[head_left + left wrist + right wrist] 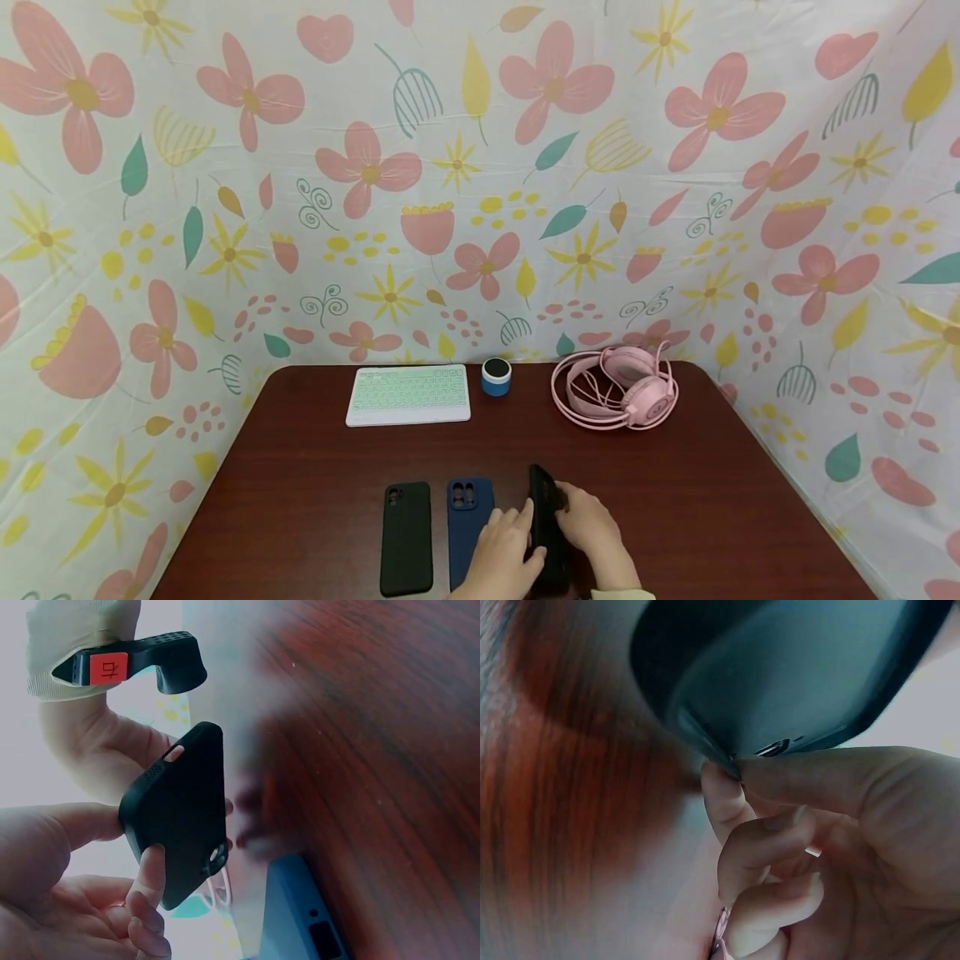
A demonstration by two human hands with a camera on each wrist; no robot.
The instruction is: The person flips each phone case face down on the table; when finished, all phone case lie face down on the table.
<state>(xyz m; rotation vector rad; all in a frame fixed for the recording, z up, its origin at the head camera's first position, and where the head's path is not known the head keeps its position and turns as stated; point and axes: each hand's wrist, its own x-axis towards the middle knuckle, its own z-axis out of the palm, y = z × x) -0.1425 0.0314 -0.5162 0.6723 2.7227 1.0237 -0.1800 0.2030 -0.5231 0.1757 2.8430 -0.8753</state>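
A black phone case (552, 546) is held tilted up on its long edge at the front of the table, between both hands. My left hand (501, 552) holds it from the left; in the left wrist view, the thumb and a finger press on the case (187, 802) near one end. On the other side my right hand (588, 521) pinches its rim between thumb and index finger, the other fingers curled, as the right wrist view shows. A blue phone case (467, 533) lies flat beside the left hand, partly covered by it. Further left lies a dark phone case (407, 542).
At the back of the brown table (300, 475) lie a white keyboard (408, 396), a small blue-and-white cylinder (496, 377) with a dark top, and pink headphones (648, 400) with their cable. A flowered cloth (487, 167) hangs behind and along the sides.
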